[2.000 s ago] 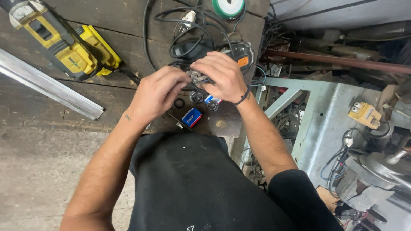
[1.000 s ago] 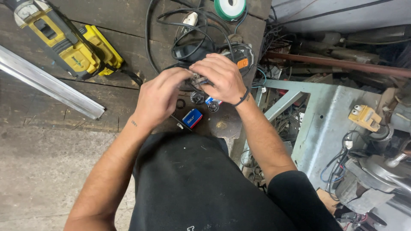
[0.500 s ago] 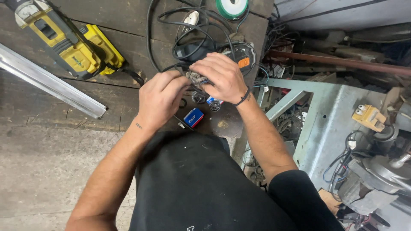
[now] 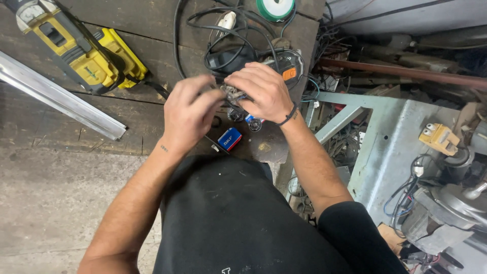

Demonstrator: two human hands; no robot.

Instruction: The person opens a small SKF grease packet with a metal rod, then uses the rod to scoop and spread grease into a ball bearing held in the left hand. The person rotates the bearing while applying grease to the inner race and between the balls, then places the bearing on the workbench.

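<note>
Both hands, left hand [image 4: 188, 114] and right hand [image 4: 261, 91], grip a small metal part [image 4: 232, 93] at frame centre, above the wooden counter [image 4: 137, 35].

Both arms bare from elbow down, no gloves. Left hand [image 4: 188, 114]: nothing on fingers; small dark tattoo mark on inner forearm just near side of wrist, too small to read. Right hand [image 4: 259, 91]: thin dark band/bracelet round wrist, no watch face visible. Right upper arm in short black sleeve at near right edge. Black trousers or apron w/ pale dust specks and smudges over lap, near centre; small white mark at near hem, partly cut off by frame.
</note>
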